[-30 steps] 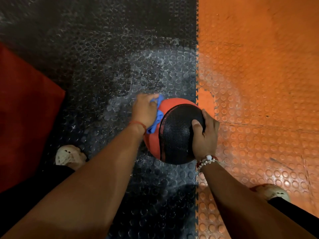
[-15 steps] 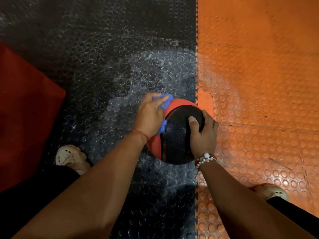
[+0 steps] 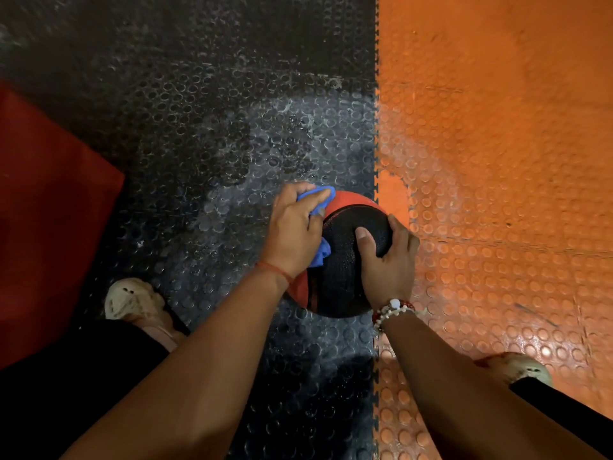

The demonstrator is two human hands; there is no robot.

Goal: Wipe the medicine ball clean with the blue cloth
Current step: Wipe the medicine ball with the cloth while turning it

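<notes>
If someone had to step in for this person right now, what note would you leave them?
Left hand: grips the cloth, pressed to the upper left of the ball.
Right hand: holds the ball's right side, thumb on its black panel.
Ball: over the seam between black mat and orange mat.
Done: wiping is under way; how much is clean cannot be told.
Left: wipe the rest, turning the ball as needed.

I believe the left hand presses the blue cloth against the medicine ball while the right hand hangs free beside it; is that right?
Not quite: the head view shows the right hand gripping the medicine ball, not hanging free. The left hand does press the blue cloth against it.
</notes>
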